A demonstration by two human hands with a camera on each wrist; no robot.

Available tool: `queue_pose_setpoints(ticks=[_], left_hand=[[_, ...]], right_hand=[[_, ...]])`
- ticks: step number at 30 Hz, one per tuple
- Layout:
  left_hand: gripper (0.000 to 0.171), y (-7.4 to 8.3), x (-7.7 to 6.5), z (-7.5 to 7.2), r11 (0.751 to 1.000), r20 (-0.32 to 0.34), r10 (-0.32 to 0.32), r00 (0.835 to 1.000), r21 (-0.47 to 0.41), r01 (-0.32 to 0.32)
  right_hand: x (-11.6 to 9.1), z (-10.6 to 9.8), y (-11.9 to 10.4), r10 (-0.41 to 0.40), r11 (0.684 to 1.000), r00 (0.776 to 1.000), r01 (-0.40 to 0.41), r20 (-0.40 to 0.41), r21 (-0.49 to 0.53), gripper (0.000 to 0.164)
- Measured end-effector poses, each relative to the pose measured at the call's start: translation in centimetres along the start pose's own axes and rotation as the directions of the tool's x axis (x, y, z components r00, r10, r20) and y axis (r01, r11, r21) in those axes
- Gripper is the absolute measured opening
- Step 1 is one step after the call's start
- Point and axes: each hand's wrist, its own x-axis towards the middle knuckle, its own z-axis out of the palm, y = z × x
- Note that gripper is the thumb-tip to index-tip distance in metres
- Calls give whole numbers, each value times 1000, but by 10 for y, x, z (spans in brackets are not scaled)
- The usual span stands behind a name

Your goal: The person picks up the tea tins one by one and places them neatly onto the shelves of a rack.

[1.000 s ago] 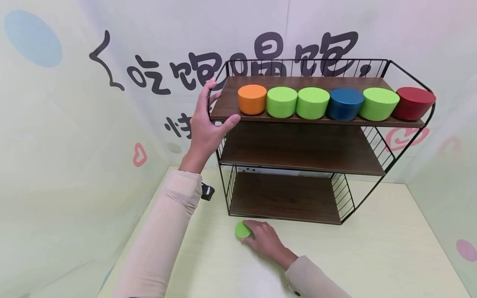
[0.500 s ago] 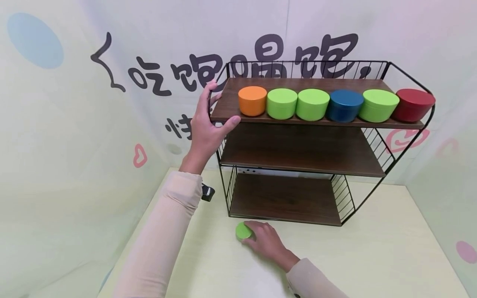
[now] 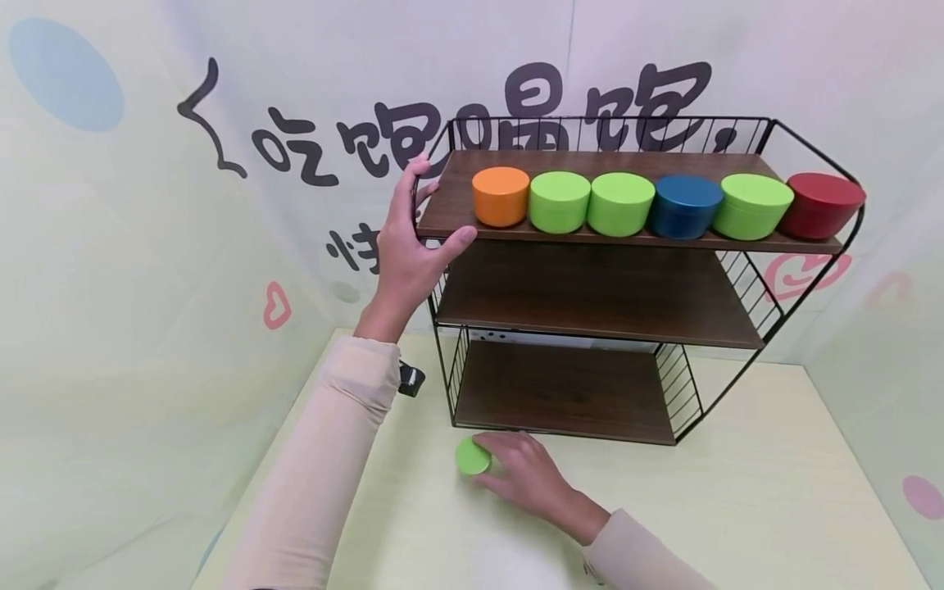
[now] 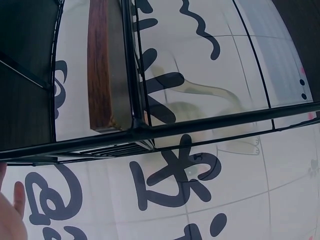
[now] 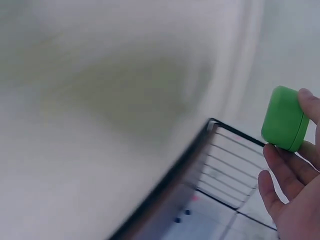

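My left hand (image 3: 409, 250) grips the upper left corner of a three-tier wire rack (image 3: 597, 332). Its thumb lies at the front edge of the top board, and its fingers reach behind the black side wire. In the left wrist view only part of that hand (image 4: 11, 212) shows, beside the rack's dark frame. Low in front of the rack, my right hand (image 3: 527, 471) pinches a small round green tin (image 3: 472, 456) by its side. The right wrist view shows this tin (image 5: 284, 118) between thumb and fingers, its seam visible.
Along the top board stand an orange tin (image 3: 501, 197), several green tins (image 3: 559, 201), a blue tin (image 3: 686, 206) and a red tin (image 3: 821, 205). The rack stands on a pale table (image 3: 774, 492). A printed cloth wall (image 3: 310, 49) rises behind and on both sides.
The right hand has shifted slightly left along the front of the rack, with the green tin in its fingers. My left hand holds the same place.
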Motion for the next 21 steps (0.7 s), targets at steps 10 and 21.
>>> queue_pose_setpoints(ticks=[10,21], left_hand=[[82,-17,2,2,1000,12,-9,1000,21,9],[85,-34,4,3,999,5,13,1000,41,-13]], right_hand=[[11,-36,-28,-225,974,971,223,-81,-29,49],[24,-66,-52,-422,906,894,412,-151,-91,54]])
